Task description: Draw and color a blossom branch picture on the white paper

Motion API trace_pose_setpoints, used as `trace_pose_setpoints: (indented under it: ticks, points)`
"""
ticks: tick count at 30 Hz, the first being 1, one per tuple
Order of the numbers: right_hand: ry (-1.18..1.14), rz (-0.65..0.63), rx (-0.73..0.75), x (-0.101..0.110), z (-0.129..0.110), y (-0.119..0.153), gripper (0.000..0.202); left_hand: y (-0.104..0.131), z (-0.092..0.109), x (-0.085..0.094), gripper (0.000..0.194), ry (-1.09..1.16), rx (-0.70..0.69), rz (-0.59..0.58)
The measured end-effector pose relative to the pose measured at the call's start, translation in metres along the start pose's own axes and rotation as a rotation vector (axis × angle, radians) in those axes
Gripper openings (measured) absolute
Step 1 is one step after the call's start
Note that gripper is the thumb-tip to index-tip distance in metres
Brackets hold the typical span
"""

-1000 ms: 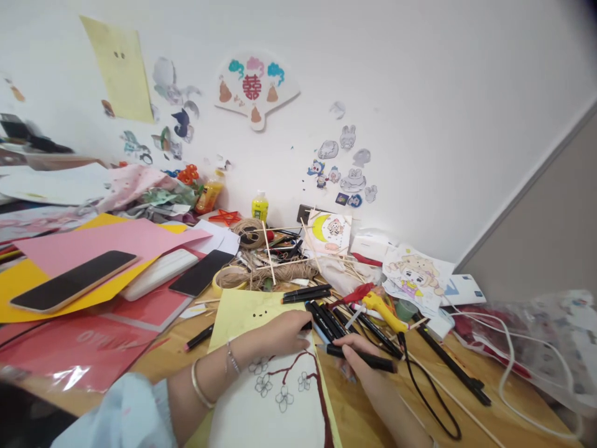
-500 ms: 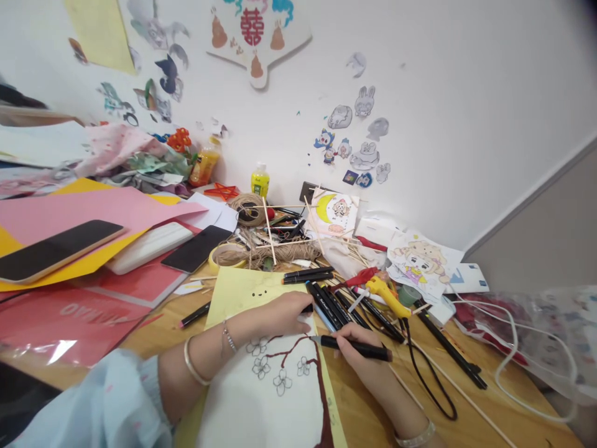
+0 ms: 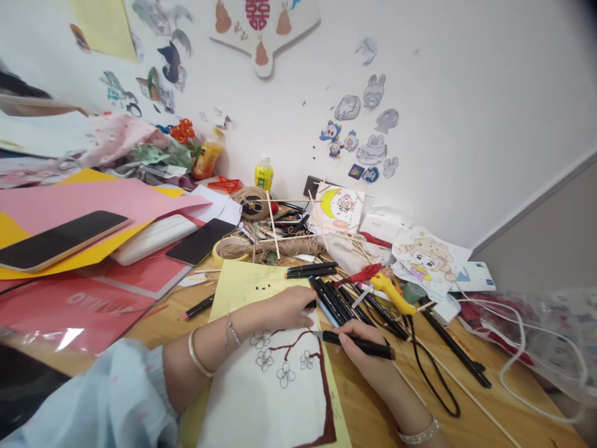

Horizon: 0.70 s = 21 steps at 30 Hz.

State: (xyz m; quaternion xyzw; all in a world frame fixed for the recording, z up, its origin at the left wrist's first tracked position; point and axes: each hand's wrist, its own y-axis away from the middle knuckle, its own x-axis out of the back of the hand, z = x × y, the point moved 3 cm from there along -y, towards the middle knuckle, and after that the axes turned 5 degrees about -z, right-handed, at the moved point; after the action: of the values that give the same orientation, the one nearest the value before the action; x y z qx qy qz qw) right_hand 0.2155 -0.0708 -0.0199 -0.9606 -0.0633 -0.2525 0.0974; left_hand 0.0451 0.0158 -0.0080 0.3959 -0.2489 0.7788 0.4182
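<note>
White paper [image 3: 261,410] with outlined blossoms and a dark red branch and border lies over a yellow sheet [image 3: 237,280]. My left hand [image 3: 291,306] rests across the top of the white paper, its fingers curled round a black marker cap [image 3: 311,304]. My right hand [image 3: 361,348] grips a black marker [image 3: 373,346], its tip by the end of the red branch near the paper's upper right. Several black markers [image 3: 333,305] lie just beyond both hands.
A yellow glue gun [image 3: 392,292] with a black cord lies right of the markers. Two phones [image 3: 60,239] and coloured papers [image 3: 93,199] cover the left. Behind are twine [image 3: 298,249], sticks and bottles [image 3: 263,174]; a white cable [image 3: 522,342] curves at right.
The view has shifted slightly, so the wall pictures sit higher and most things a little further right. Both hands keep nearly the same places on the paper, the right still holding the marker.
</note>
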Motion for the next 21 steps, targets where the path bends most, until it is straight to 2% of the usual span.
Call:
trace_pose_setpoints:
  ticks: [6,21]
  points:
    - [0.025,-0.025,-0.017,0.0011,0.0007,0.0008,0.017,-0.0004,0.0006,-0.0001,0.030,-0.002,0.008,-0.013]
    - [-0.038,0.039,-0.059,0.0038,-0.0003,0.0014,0.019,0.0003,0.0015,0.0001,0.022,-0.053,-0.004,-0.014]
